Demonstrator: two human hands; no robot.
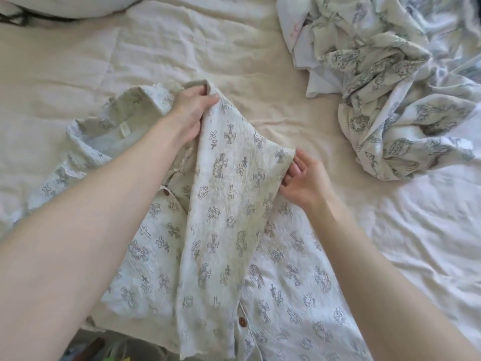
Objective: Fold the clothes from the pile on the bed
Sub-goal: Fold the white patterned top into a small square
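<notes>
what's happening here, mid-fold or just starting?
Mid-fold. A person is working on a printed button-up shirt spread on the bed. The left hand grips the far end of a long fabric panel, probably a sleeve, laid lengthwise over the shirt; the right hand pinches that panel's right edge. The shirt's collar lies to the left. The pile of unfolded patterned clothes sits at upper right.

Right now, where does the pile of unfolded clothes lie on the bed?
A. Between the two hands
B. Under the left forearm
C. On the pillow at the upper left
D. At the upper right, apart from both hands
D: the crumpled pile lies at the upper right of the bed, while the left hand and right hand hold the printed shirt nearer the camera.
</notes>
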